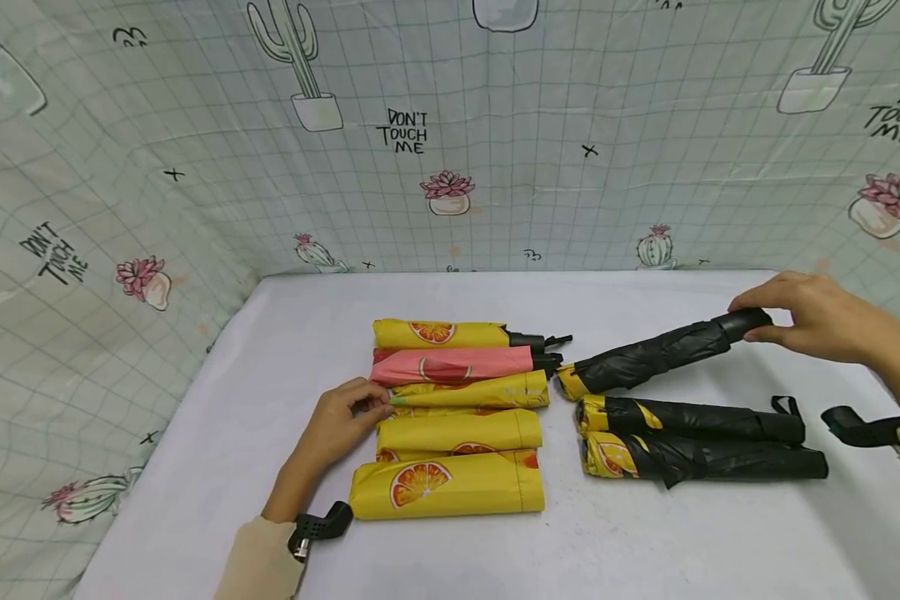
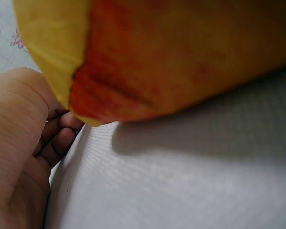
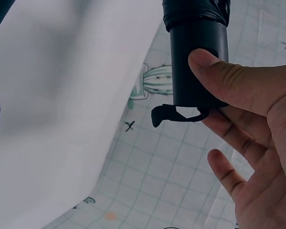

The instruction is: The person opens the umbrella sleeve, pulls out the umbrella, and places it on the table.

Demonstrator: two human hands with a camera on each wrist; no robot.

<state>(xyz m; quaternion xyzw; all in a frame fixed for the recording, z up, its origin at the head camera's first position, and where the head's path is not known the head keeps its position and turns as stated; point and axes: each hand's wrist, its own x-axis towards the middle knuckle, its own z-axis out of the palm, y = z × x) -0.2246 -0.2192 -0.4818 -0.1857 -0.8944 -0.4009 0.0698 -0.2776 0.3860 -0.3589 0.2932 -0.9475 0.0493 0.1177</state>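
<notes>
My right hand (image 1: 810, 317) grips a folded black umbrella (image 1: 660, 358) by its handle end, thumb pressed on the black handle (image 3: 186, 71). That umbrella slants down to its yellow tip, which lies near the row of covers; a wrist loop (image 3: 181, 116) hangs from the handle. At the left, my left hand (image 1: 345, 421) pinches the left end of a yellow umbrella cover (image 1: 487, 390) between thumb and finger. Below it lie two more yellow covers with orange-slice prints, one in the middle (image 1: 457, 432) and one nearest (image 1: 480, 492).
At the back, a yellow-covered umbrella (image 1: 465, 334) and a pink-covered umbrella (image 1: 487, 364) show black handles. Two folded black umbrellas (image 1: 705, 420) (image 1: 750, 462) lie side by side on the white table (image 1: 285, 333). A printed grid cloth (image 1: 555, 100) hangs behind.
</notes>
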